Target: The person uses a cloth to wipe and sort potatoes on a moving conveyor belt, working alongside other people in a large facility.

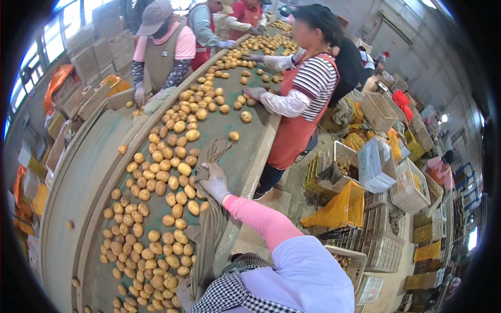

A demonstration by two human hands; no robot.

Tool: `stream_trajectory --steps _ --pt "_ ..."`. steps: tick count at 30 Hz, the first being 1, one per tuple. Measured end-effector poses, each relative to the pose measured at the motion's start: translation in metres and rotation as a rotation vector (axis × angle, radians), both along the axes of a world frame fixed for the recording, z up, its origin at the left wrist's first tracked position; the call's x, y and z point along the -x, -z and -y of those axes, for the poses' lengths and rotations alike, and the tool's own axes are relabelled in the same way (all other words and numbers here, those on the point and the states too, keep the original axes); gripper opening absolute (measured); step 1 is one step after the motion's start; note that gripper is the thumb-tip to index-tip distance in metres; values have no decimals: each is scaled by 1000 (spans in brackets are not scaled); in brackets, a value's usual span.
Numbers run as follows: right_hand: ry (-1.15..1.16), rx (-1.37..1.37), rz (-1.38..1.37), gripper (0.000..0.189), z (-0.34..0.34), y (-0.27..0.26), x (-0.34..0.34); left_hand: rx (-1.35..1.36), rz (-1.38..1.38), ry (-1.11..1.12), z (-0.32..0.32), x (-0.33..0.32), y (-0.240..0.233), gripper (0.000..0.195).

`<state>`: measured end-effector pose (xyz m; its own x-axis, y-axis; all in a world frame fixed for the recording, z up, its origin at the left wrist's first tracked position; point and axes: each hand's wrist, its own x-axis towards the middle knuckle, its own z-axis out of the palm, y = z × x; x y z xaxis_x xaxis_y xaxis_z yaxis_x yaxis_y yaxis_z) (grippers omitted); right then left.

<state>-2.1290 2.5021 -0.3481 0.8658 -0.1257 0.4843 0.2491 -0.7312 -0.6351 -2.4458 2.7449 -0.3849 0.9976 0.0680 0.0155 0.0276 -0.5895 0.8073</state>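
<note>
My right hand (214, 182), in a pale glove below a pink sleeve, grips a long grey-brown cloth (209, 223) on the near edge of a sorting conveyor belt (250, 156). The cloth hangs in folds along the belt's rim towards my checked apron. At the lower edge, what appears to be my gloved left hand (184, 294) lies by the cloth's lower end, mostly cut off; its fingers are unclear. Many potatoes (156, 248) cover the belt left of the cloth. A single potato (233, 136) lies just above the cloth's top end.
Across the belt a person in an apron (166, 51) handles potatoes by a side chute (98, 152). On my side another person in a striped shirt (309, 86) reaches over the belt. More people stand farther along. Plastic crates (381, 234) and an orange bag (340, 207) are at right.
</note>
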Motion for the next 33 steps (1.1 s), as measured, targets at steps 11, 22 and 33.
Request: stream_trajectory --steps 11,22,33 --pt "-611 -323 -429 68 -165 53 148 -385 137 -580 -98 231 46 15" --pt "-1045 -167 -596 70 -404 71 270 -287 174 -773 -118 278 65 14" --pt "-1582 221 186 30 -557 27 432 -328 124 -865 -160 327 95 22"
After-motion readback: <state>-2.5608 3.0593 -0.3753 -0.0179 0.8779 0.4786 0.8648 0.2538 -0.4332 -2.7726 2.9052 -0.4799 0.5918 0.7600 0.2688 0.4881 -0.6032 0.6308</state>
